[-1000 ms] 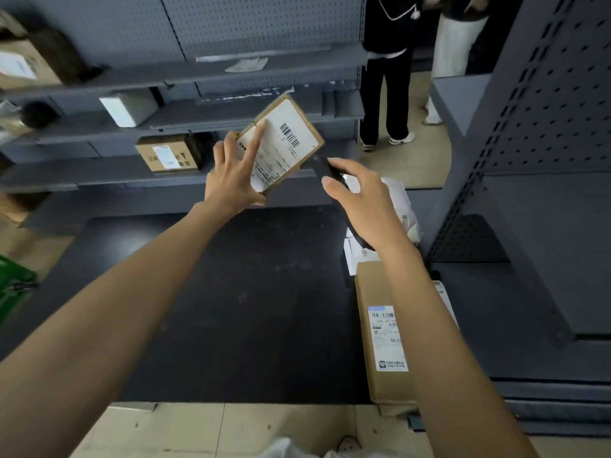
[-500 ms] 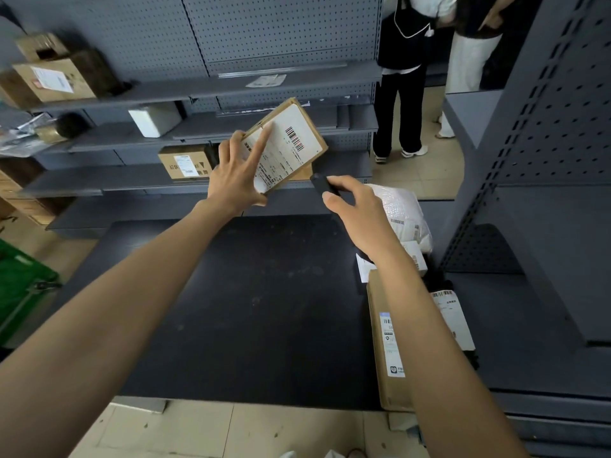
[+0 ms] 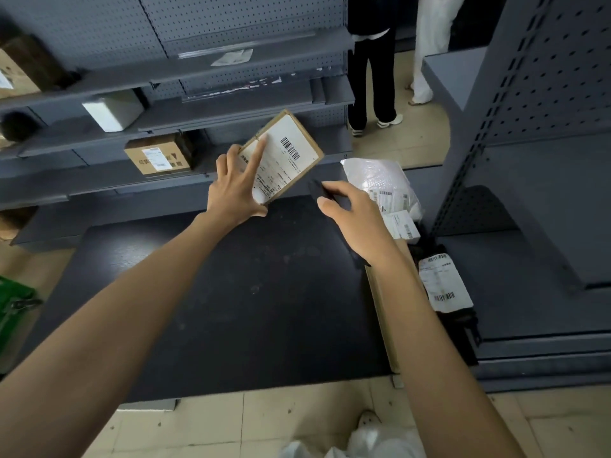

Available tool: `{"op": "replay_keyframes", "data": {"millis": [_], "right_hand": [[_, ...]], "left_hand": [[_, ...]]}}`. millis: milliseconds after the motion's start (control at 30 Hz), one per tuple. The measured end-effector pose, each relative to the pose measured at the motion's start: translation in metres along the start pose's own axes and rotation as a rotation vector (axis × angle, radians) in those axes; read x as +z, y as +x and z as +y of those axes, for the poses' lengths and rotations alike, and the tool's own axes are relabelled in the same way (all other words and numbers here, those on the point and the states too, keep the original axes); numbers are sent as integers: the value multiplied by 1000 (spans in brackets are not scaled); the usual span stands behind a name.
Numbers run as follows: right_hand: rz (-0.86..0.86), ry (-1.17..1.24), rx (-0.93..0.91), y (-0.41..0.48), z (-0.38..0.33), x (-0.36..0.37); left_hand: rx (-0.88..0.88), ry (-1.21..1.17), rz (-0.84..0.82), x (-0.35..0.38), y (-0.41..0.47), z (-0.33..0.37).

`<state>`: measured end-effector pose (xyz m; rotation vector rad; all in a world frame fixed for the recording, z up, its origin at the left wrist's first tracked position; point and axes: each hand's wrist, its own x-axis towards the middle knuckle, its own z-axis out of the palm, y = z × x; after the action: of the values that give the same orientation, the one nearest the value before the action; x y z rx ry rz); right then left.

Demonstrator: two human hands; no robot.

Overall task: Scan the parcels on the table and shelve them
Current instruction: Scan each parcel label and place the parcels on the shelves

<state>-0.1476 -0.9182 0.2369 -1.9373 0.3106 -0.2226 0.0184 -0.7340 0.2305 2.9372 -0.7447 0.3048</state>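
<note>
A flat cardboard parcel (image 3: 284, 153), barcode label facing the camera, is held tilted above the far edge of the black table (image 3: 248, 292), pinched by the left hand (image 3: 236, 196). Just beside it, the right hand (image 3: 353, 219) grips a dark scanner (image 3: 319, 191). A white bag (image 3: 380, 180) and a long box (image 3: 383, 305) lie on the table's right side

Parcel depot or stockroom, grey metal shelving (image 3: 231, 107) with perforated back panels (image 3: 248, 14), labelled cardboard boxes (image 3: 158, 157) on the shelves, barcode-labelled parcels (image 3: 443, 285) piled along the dark table (image 3: 231, 309) edge, beige tiled floor (image 3: 264, 424).
</note>
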Motion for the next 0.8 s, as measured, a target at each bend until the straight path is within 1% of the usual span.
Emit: {"op": "replay_keyframes", "data": {"millis": [133, 233, 400, 567, 700, 800], "right_hand": [[23, 8, 92, -28, 18, 3], [113, -14, 176, -56, 27, 10], [260, 48, 294, -113, 34, 41], [347, 9, 345, -166, 32, 49], [412, 56, 362, -203, 32, 40], [478, 25, 349, -227, 37, 26]], "left_hand": [[55, -62, -108, 21, -5, 16], [115, -127, -173, 33, -17, 30], [285, -179, -240, 46, -54, 45], [460, -193, -226, 47, -90, 69], [579, -181, -242, 44, -129, 95], [662, -152, -251, 40, -159, 122]]}}
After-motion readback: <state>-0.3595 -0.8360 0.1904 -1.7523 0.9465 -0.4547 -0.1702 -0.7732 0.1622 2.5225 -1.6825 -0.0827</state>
